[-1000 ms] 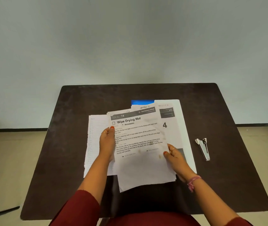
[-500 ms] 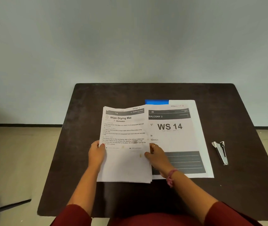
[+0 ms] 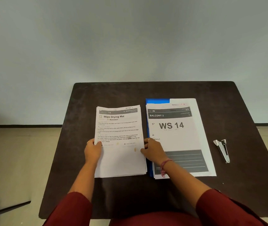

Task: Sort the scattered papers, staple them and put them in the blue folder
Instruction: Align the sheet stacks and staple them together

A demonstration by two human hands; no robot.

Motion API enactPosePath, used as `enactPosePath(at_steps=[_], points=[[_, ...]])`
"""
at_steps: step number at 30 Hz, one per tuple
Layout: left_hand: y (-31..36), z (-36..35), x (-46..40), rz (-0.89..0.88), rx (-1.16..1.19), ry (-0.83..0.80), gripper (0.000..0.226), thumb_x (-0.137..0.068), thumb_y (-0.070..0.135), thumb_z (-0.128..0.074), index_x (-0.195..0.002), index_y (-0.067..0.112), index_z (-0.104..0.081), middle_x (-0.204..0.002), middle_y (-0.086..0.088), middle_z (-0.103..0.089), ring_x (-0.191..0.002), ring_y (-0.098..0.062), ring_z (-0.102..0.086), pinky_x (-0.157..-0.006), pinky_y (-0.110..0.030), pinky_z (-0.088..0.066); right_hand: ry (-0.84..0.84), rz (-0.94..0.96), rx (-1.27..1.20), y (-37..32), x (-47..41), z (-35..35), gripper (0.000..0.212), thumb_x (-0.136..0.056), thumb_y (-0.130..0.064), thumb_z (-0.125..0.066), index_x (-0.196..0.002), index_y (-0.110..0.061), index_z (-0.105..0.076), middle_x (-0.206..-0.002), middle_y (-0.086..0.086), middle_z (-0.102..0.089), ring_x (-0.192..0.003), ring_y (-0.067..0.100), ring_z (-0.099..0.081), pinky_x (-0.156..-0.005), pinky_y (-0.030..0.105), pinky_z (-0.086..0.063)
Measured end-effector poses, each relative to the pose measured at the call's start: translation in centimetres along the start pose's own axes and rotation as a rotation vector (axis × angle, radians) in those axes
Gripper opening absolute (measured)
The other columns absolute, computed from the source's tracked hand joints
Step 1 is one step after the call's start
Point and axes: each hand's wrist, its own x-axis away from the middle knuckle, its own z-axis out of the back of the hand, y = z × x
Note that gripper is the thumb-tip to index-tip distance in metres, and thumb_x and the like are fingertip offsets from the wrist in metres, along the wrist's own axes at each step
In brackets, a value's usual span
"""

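Paper stack — lengthwise, heading away

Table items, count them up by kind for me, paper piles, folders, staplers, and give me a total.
Paper piles: 2, the Wipe Drying Mat stack gripped by the left hand and right hand, and the WS 14 pile
Blue folder: 1, under the WS 14 pile
Stapler: 1
Total: 4
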Motion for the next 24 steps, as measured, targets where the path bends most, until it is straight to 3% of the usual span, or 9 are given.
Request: enactPosePath(at_steps=[3,7,10,12,18,22,24], points=[[0.2,-0.1,0.0,0.014,-0.048,0.022,0.026,-0.093,0.016,-0.052,-0.117,0.008,-0.054,-0.123,-0.009,-0.055,-0.104,-0.026,-0.053,-0.09,-0.04,-0.045,0.003,0.013,0.052,0.3,0.6,1.2,0.025,-0.091,-0.011,-0.059,-0.111,0.003,-0.06,-0.095,0.016,-0.069,-0.094,0.027,-0.065,-0.084,0.021,-0.049],[1.8,-1.0,0.6,0.028,-0.204,0.187,0.058,-0.088,0.019,-0.062,-0.141,0.009,-0.038,-0.143,-0.016,-0.03,-0.125,-0.036,-0.036,-0.104,-0.052,-0.03,0.103,0.037,0.065,1.8,1.3,4.4,0.028,-0.092,-0.015,-0.055,-0.117,-0.006,-0.063,-0.114,0.008,-0.067,-0.093,0.015,-0.062,-0.079,0.016,-0.043],[3.4,-2.5,1.8,-0.145,-0.212,0.258,0.061,-0.087,0.016,-0.065,-0.141,0.01,-0.037,-0.141,-0.013,-0.028,-0.125,-0.033,-0.033,-0.106,-0.05,-0.028,0.202,-0.016,-0.001,4.3,1.6,7.3,0.026,-0.091,-0.015,-0.057,-0.116,-0.011,-0.064,-0.114,0.005,-0.065,-0.083,0.01,-0.059,-0.078,0.018,-0.046],[4.5,-4.0,2.7,-0.259,-0.192,0.252,0.058,-0.086,0.016,-0.066,-0.138,0.012,-0.04,-0.139,-0.011,-0.031,-0.125,-0.03,-0.035,-0.106,-0.048,-0.029,0.268,-0.064,-0.053,6.4,1.9,9.3,0.025,-0.091,-0.013,-0.058,-0.114,-0.011,-0.065,-0.114,0.007,-0.066,-0.09,0.017,-0.061,-0.086,0.025,-0.048],[7.0,-9.9,6.3,-0.48,-0.066,0.03,0.044,-0.089,0.013,-0.063,-0.13,0.014,-0.048,-0.136,-0.008,-0.039,-0.122,-0.023,-0.046,-0.105,-0.037,-0.042,0.401,-0.152,-0.191,11.5,1.8,13.1,0.03,-0.091,-0.012,-0.061,-0.121,-0.006,-0.06,-0.12,0.011,-0.062,-0.102,0.02,-0.057,-0.091,0.028,-0.044],[8.1,-13.3,7.9,-0.591,-0.162,-0.149,0.028,-0.092,0.009,-0.058,-0.119,0.009,-0.056,-0.127,-0.009,-0.047,-0.11,-0.018,-0.053,-0.083,-0.011,-0.045,0.435,-0.144,-0.193,12.7,0.3,14.7,0.039,-0.089,-0.012,-0.065,-0.126,-0.007,-0.055,-0.124,0.013,-0.058,-0.105,0.023,-0.057,-0.09,0.028,-0.044],[8.8,-14.6,8.1,-0.623,-0.265,-0.233,0.03,-0.091,0.008,-0.058,-0.121,0.007,-0.055,-0.126,-0.008,-0.046,-0.111,-0.021,-0.054,-0.082,-0.009,-0.04,0.43,-0.105,-0.145,12.7,-0.7,15.3,0.043,-0.087,-0.013,-0.067,-0.128,-0.008,-0.053,-0.126,0.013,-0.056,-0.099,0.02,-0.057,-0.088,0.027,-0.045]])
